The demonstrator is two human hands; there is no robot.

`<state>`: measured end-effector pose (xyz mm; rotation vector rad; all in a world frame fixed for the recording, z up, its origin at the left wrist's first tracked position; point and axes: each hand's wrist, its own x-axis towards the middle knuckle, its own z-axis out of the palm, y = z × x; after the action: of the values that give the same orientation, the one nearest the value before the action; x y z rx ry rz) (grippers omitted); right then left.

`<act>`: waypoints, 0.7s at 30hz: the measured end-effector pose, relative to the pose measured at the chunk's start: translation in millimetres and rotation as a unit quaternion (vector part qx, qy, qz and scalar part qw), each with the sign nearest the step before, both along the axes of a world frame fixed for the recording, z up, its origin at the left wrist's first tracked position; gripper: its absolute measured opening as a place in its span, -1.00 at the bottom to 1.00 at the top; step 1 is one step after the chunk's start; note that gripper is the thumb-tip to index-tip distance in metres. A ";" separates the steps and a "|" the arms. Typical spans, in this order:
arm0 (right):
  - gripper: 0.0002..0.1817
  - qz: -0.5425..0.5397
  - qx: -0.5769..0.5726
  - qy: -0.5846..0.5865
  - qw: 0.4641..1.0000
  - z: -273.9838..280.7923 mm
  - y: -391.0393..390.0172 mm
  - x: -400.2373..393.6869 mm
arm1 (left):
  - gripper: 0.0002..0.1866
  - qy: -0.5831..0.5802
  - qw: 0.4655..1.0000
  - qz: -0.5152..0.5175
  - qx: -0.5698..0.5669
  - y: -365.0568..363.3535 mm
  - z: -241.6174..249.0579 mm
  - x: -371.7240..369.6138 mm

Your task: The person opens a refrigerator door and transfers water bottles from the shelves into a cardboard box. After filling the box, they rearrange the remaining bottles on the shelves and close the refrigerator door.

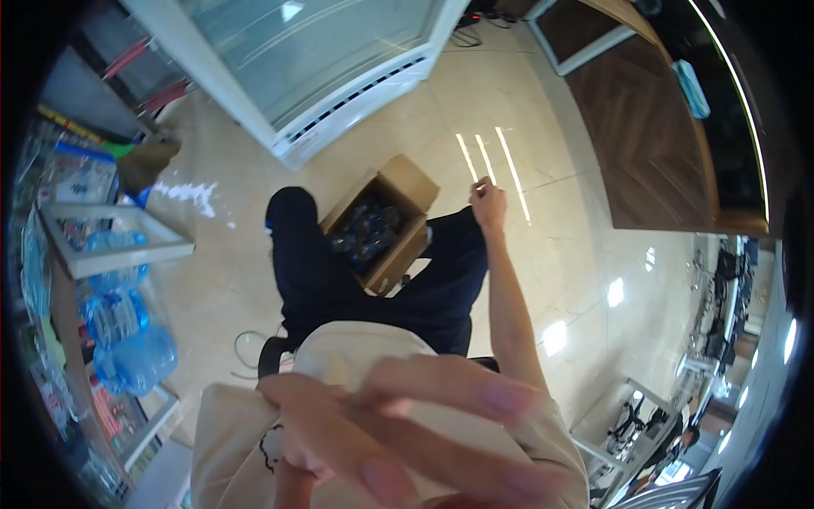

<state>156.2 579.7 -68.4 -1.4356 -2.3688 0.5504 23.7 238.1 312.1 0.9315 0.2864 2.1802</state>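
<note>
Close to the camera, my left hand (365, 416) is large and blurred, its fingers stretched out and apart, with nothing visible in them. My right hand (488, 206) is by my right knee, with the fingers curled together. Whether something small is between those fingers cannot be made out. Between my legs, in dark trousers (297, 254), stands an open cardboard box (397, 270), one flap (409, 182) folded outward. Inside it lie several clear, dark-looking items (369, 231), perhaps small plastic bottles. Neither hand touches the box.
A white glass-door cabinet (339, 110) stands ahead. Several large blue water bottles (136, 356) are on the left beside a white-framed shelf (119, 254). A brown wood-panelled counter (636, 127) is at the right. Farther back at the lower right, a person (678, 441) is partly visible.
</note>
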 end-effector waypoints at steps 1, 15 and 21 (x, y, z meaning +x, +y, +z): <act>-0.85 0.000 -0.012 -0.012 1.000 4.7 -2.1 0.5 | -0.67 0.002 1.000 -0.008 -0.005 -0.3 3.1 -0.6; -0.84 0.016 -0.015 0.012 1.000 19.5 -8.5 -2.1 | -0.74 0.011 0.925 0.195 -0.326 3.9 -124.9 -69.4; -0.87 0.034 -0.029 0.012 0.999 20.7 -7.9 -9.3 | -0.69 0.179 0.723 0.559 -0.365 33.4 -133.1 -215.9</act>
<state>146.9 571.8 -47.7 -1.3687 -2.4081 0.6569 -192.2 271.5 179.0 0.7296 2.2067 2.3901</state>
